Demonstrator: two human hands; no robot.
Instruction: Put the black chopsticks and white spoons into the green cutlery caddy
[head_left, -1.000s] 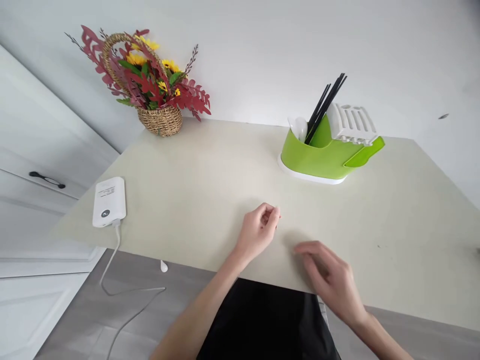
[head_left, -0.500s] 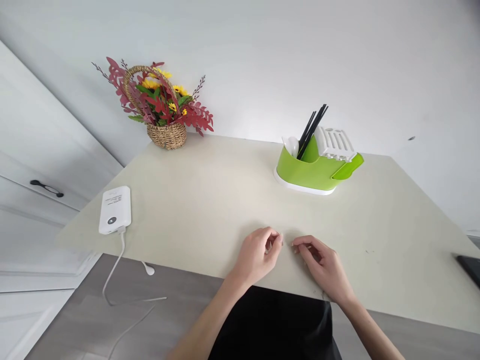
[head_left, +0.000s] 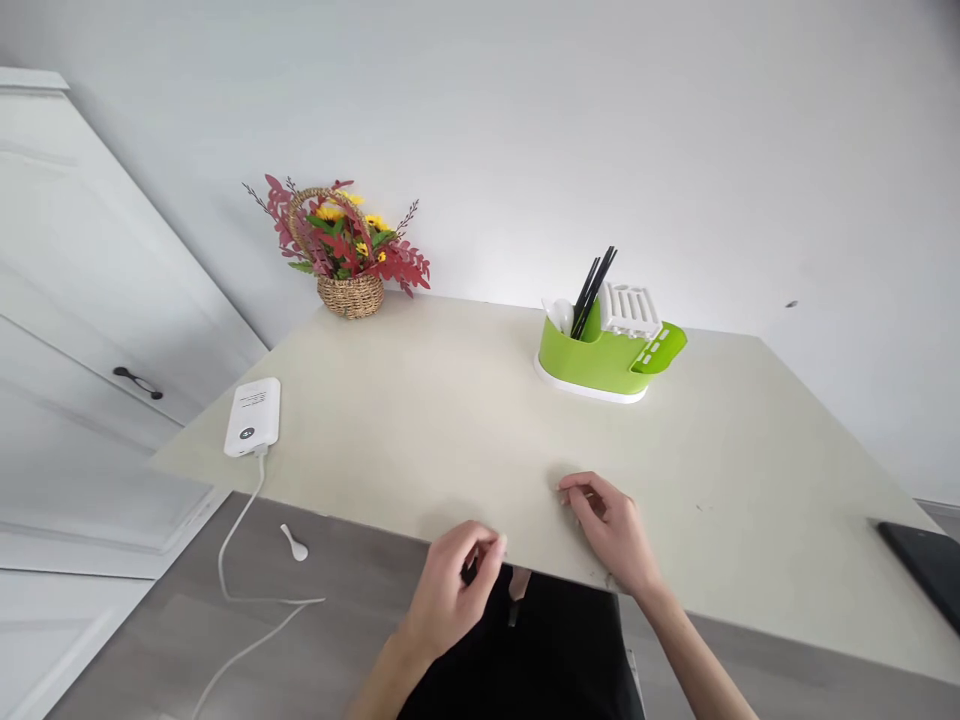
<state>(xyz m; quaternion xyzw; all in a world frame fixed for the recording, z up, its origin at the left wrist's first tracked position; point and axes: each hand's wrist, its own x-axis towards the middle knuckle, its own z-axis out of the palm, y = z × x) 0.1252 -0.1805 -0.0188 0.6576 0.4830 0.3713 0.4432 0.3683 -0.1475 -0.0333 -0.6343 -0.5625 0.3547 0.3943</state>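
At the table's front edge is my left hand point(head_left: 456, 585), its fingers curled and thumb tip against the index finger. I see nothing in it. My right hand point(head_left: 609, 525) rests on the tabletop to the right, loosely bent, with a gap between thumb and fingers and nothing held. Beyond it stands a green utensil holder point(head_left: 585, 368) on a white base. White spoons point(head_left: 561, 315) and black chopsticks point(head_left: 594, 290) lean in its left compartment. A white slotted rack point(head_left: 630, 310) tops its right part, beside a bright green side piece point(head_left: 661, 350).
A wicker basket point(head_left: 351, 297) of artificial flowers stands at the back left. A white power bank point(head_left: 253, 415) with a cable point(head_left: 225, 560) lies near the left edge. On the floor is a white spoon point(head_left: 295, 543). A black phone-like device point(head_left: 926, 570) lies at the right edge.
My left hand has drawn back toward me and left, to the table's edge, widening the gap between my hands. My right hand stays on the table. The camera view has shifted, showing the floor spoon fully.
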